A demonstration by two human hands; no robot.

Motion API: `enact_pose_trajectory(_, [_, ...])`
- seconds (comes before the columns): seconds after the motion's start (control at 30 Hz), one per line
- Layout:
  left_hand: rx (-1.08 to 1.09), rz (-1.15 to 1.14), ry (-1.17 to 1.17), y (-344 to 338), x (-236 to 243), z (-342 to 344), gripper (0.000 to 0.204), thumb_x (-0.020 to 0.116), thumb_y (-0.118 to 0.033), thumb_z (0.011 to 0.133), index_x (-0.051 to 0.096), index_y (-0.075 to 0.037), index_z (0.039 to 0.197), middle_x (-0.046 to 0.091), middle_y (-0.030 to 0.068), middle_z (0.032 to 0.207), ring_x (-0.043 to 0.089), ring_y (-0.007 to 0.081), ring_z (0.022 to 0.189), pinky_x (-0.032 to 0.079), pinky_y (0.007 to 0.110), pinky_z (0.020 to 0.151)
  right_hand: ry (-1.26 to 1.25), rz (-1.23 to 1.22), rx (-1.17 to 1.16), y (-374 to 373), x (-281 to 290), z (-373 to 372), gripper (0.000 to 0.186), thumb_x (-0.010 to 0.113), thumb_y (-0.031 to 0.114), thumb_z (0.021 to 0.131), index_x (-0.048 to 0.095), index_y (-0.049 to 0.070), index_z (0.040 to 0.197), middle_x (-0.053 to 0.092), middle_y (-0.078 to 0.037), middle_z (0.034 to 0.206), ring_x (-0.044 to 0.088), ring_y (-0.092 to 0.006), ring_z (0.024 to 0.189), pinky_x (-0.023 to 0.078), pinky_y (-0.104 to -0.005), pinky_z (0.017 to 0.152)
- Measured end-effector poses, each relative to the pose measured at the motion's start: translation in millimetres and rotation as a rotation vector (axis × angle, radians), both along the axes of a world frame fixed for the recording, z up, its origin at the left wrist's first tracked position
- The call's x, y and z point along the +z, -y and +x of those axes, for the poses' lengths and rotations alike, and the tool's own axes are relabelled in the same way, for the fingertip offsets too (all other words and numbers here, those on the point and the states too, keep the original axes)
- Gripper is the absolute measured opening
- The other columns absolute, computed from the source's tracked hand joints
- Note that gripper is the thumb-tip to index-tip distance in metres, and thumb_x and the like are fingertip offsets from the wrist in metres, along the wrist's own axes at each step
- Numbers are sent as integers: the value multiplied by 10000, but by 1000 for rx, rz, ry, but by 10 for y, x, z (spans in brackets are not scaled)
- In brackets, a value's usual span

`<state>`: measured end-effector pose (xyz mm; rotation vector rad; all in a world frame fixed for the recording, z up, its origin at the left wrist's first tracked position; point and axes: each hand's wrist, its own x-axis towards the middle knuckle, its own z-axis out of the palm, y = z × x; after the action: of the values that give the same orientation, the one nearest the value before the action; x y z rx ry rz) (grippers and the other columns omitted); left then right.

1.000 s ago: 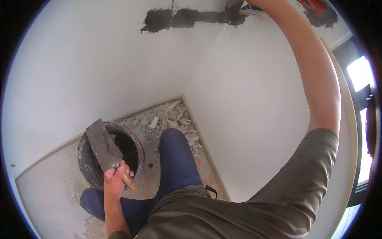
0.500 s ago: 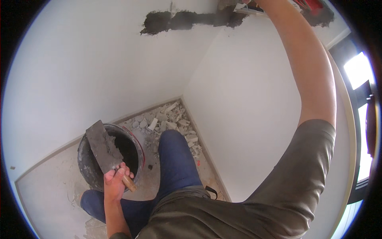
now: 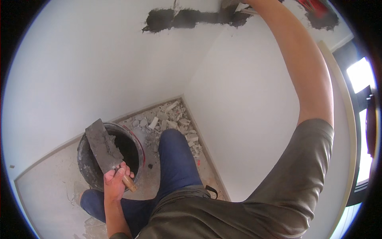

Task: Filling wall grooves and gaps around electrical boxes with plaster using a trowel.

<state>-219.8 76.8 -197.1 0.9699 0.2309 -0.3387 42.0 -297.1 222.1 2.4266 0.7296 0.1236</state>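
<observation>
My left hand (image 3: 115, 181) is closed around the wooden handle of a trowel (image 3: 99, 143), whose broad flat blade carries grey mortar. The blade lies over a round black bucket (image 3: 85, 159) that is dark inside. At the top edge, my right hand (image 3: 256, 2) is raised to the wall corner and partly cut off. It grips a flat trowel-like tool (image 3: 229, 5), of which only part shows, against a band of dark wet mortar (image 3: 187, 18). That band runs along the left wall and round the corner.
Broken rubble (image 3: 163, 119) lies heaped in the floor corner, just ahead of my knee. A red object (image 3: 314, 7) sits by another dark mortar patch (image 3: 324, 22) at upper right. A dark-framed window (image 3: 356, 95) stands at the far right.
My right hand and its tool have slid a little to the left along the mortar band, uncovering more of the patch at upper right. My left hand and its trowel stay in place.
</observation>
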Motion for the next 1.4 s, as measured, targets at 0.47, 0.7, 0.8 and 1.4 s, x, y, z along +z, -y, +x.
enact_pose_trajectory(0.47, [3,-10,-9,19,32,19,201,590,-83,901,551,71,1025,531,80,890,521,182,804,491,377,743,327,-46,-273,-23,-43,-287,179,631,146,831,711,4,904,696,-183,959,665,-295,944,355,-445,1061])
enact_pose_trajectory(0.7, [-4,-11,-8,39,2,18,182,566,-67,908,540,74,1020,522,81,916,516,182,807,488,379,734,724,-398,-520,-338,-18,-360,186,653,178,839,709,11,898,702,-174,955,667,-283,956,406,-431,986])
enact_pose_trajectory(0.8, [-3,-20,-20,15,1,7,174,554,-55,910,539,78,1019,521,84,925,513,184,810,488,382,733,724,-154,-757,-522,73,-737,188,687,204,823,713,34,897,710,-149,951,674,-272,936,412,-417,997])
enact_pose_trajectory(1.4, [-22,7,-82,-6,8,19,173,542,-49,886,561,79,1001,529,97,910,511,196,809,488,396,743,250,1680,-523,527,-2854,-700,209,497,214,950,483,19,876,513,-32,647,511,-101,498,448,-272,434])
